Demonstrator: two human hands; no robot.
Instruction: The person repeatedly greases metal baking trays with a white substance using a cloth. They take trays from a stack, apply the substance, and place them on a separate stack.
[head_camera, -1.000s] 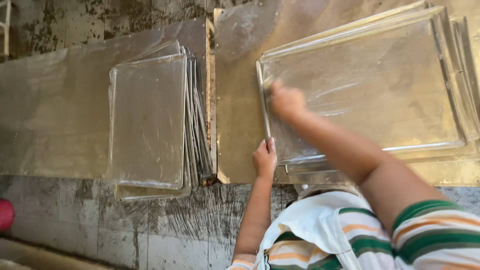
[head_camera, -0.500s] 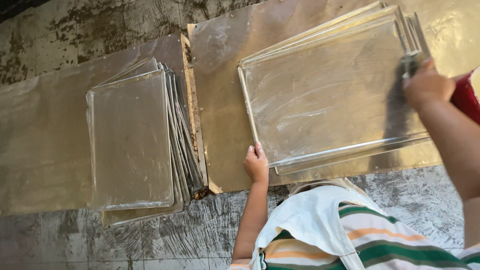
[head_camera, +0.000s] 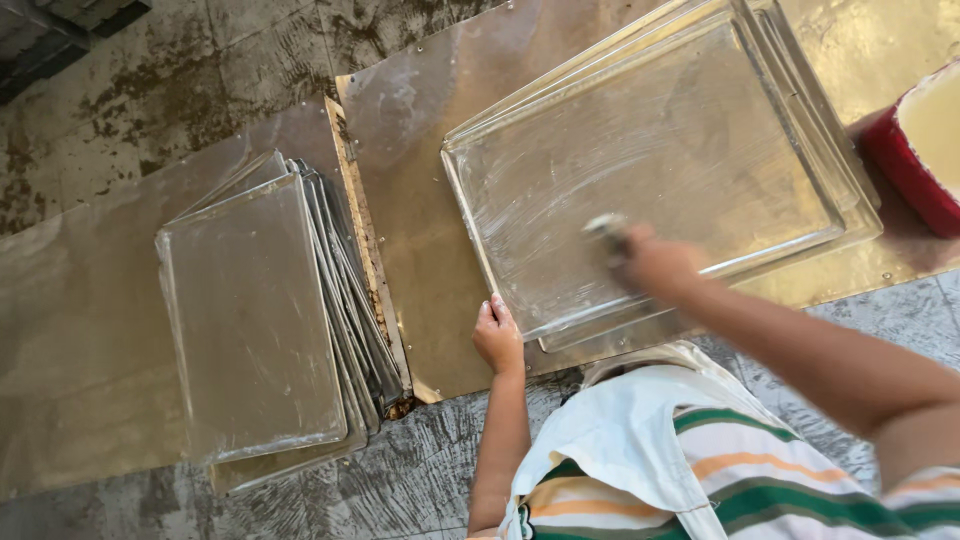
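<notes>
At the left of the frame, a fanned stack of flat metal trays lies on a sheet of metal over the wet, stained floor. Right of it, past a rough wooden edge strip, a second metal sheet carries another stack of trays, and the top tray of that stack fills the upper middle of the frame, its face streaked and glossy. The left hand rests at that tray's near corner, fingers curled and pressed down as if pinning it. Further right, the right hand is closed on a small brush or pad, blurred, laid on the tray's surface. At the far right edge sits a red tub of pale liquid. The tray looks thin, stiff and light, with a raised rim; the film on it probably makes it slick, so the rim at a corner or short side seems the safest grip.
</notes>
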